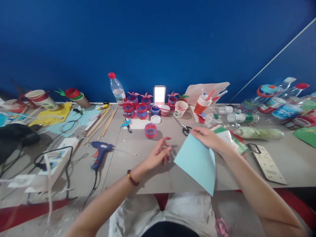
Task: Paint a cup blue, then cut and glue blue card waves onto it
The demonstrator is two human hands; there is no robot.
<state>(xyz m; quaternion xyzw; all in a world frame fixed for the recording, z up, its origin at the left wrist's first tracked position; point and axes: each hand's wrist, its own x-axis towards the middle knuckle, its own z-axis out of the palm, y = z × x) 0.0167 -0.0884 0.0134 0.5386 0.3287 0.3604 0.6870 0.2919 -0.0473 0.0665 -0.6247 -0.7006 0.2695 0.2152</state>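
Observation:
A light blue sheet of paper point(196, 161) hangs over the table's front part, gripped at its upper corner by my right hand point(203, 135). My left hand point(161, 152) is a short way left of the sheet, not touching it, with the fingers loosely curled and apart. Just beyond the hands lie black-handled scissors point(187, 130), partly behind the paper. A small red and purple ring-shaped cup point(150, 131) stands in front of a white round lid point(155, 119).
To the left lie a blue glue gun point(100, 153), wooden sticks point(106, 123) and a white power strip point(55, 163) with cables. Decorated cups point(142, 111) and a bottle point(117, 89) line the wall. Several plastic bottles point(259, 133) and a marked board point(268, 164) occupy the right side.

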